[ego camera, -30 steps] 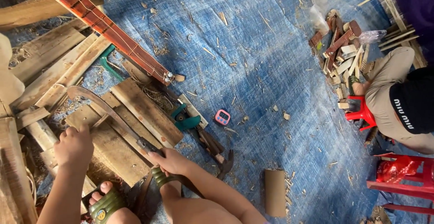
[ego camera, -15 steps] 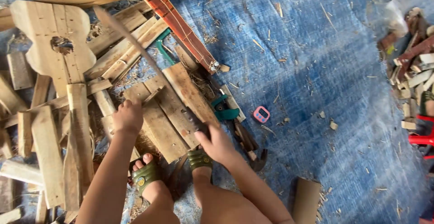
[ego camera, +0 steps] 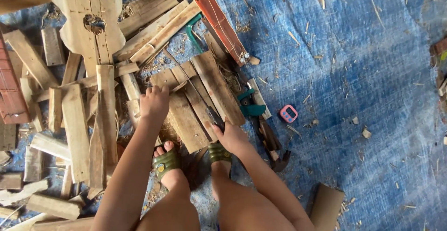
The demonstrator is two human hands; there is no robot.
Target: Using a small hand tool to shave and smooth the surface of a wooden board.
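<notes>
Wooden plank (ego camera: 184, 114) is lying beneath both hands, braced by the sandals. Left hand (ego camera: 154, 103) is pressing its far end, fingers curled on it; right hand (ego camera: 231, 138) is gripping the saw (ego camera: 205, 105) handle. Steady strokes and firm pressure appear advisable.

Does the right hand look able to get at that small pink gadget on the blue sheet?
Probably yes. The pink gadget lies in the open on the blue tarp, beside the right hand. But that hand already grips a dark-handled tool.
</notes>
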